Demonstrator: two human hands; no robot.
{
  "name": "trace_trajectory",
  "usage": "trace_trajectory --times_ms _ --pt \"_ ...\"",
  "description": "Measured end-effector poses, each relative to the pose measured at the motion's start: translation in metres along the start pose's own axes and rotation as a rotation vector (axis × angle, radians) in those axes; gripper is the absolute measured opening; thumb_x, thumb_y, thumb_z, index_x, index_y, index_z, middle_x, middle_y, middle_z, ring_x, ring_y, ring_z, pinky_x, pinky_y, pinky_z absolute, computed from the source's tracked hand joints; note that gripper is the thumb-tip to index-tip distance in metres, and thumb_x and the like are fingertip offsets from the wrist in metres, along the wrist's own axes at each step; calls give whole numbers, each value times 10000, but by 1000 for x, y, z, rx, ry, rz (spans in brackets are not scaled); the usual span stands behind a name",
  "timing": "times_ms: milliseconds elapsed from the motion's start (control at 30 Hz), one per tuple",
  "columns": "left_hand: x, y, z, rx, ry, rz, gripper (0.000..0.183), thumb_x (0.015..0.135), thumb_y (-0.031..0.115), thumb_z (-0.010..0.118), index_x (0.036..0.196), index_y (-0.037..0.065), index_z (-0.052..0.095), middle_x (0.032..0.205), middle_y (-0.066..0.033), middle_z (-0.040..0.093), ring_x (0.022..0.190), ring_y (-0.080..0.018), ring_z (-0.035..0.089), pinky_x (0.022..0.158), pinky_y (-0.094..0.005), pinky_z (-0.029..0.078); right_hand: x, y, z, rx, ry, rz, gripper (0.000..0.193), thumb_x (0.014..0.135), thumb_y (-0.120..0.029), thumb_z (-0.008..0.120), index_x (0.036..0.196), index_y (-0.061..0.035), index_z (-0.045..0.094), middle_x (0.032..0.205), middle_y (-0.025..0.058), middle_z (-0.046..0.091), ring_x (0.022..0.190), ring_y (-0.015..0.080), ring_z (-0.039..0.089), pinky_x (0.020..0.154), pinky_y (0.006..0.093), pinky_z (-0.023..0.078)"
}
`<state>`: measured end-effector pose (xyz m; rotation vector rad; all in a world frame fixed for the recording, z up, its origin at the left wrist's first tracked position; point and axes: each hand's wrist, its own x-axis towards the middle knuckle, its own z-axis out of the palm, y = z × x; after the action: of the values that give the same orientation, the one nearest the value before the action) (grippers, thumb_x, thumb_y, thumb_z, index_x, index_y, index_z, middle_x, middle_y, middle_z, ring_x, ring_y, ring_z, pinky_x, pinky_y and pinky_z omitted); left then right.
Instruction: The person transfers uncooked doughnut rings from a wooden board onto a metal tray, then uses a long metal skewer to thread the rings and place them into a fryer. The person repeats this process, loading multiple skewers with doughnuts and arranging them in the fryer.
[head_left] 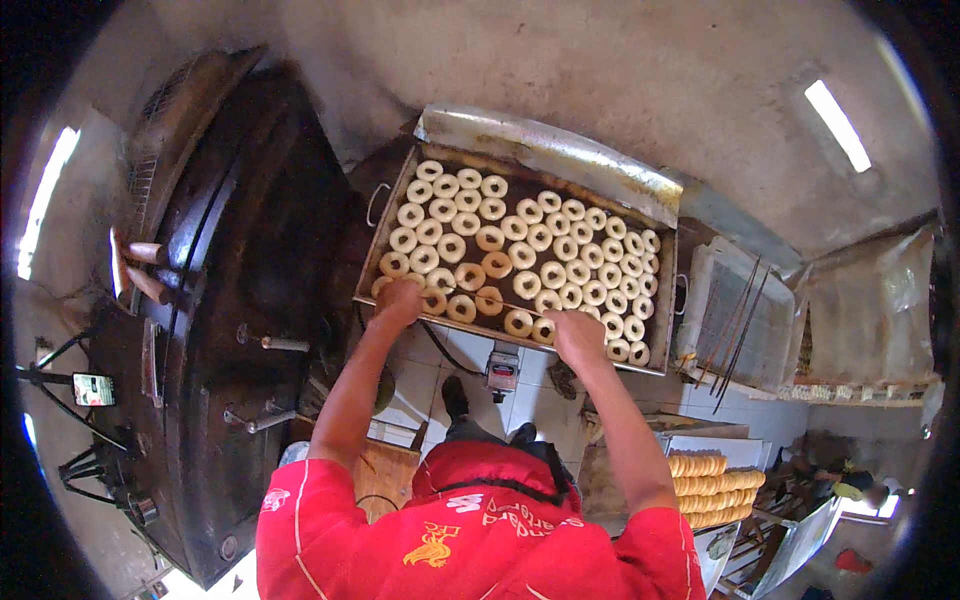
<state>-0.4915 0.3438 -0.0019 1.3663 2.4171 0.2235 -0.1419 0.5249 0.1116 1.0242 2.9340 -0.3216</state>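
Observation:
A wide rectangular metal fryer [640, 367] is in front of me, with many pale doughnuts [539, 237] floating in dark oil. A few near the middle, such as a browned doughnut [496, 265], are more golden than the rest. My left hand [400, 301] is closed over the fryer's near edge, left of the middle, among the nearest doughnuts. Over the same edge, further right, is my right hand [578, 336], also closed. Whatever either hand grips is too small or hidden to make out.
To the right lies a mesh draining tray [730, 285] with long thin sticks [742, 325] across it. Rows of golden doughnuts [714, 490] stand at the lower right. A large dark metal oven [240, 330] fills the left. A control box [502, 371] hangs below the fryer's front.

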Motion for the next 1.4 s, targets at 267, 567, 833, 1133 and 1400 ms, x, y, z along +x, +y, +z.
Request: trace_trajectory --times_ms 267,567,833,1133,1400 --pt "4 16 -19 76 -162 -13 231 897 162 675 1046 12 769 1140 -230 744 1072 -416 722 919 -502 582 12 -18 -3 -76 27 72 396 863 -55 611 1174 -221 792 934 153 758 894 362 737 792 493 576" --pt "-65 24 -26 -666 444 -91 320 1053 285 581 1174 20 714 999 -227 748 925 -423 717 820 -477 550 -93 1 15 324 13 467 260 1012 -212 589 1217 -163 742 971 193 764 908 402 734 805 502 581" --pt "-100 107 44 -1714 132 -411 168 1084 317 559 1111 159 607 745 66 476 550 -48 395 497 -238 323 -209 -10 129 575 358 787 215 1055 -225 578 1141 -75 707 903 177 744 800 363 721 701 447 543" --pt "-87 158 65 -1710 116 -338 155 1052 262 614 1171 163 613 839 81 522 641 -22 442 531 -204 341 -249 -8 134 682 557 914 216 1056 -167 550 1201 -84 686 862 207 705 732 334 699 675 454 525" --pt "-87 206 51 -1499 233 -228 200 1092 177 548 1217 77 668 799 67 480 669 -37 423 574 -231 375 -301 30 143 665 617 962 228 1039 -169 567 1196 -65 696 835 194 712 743 337 709 694 462 535"
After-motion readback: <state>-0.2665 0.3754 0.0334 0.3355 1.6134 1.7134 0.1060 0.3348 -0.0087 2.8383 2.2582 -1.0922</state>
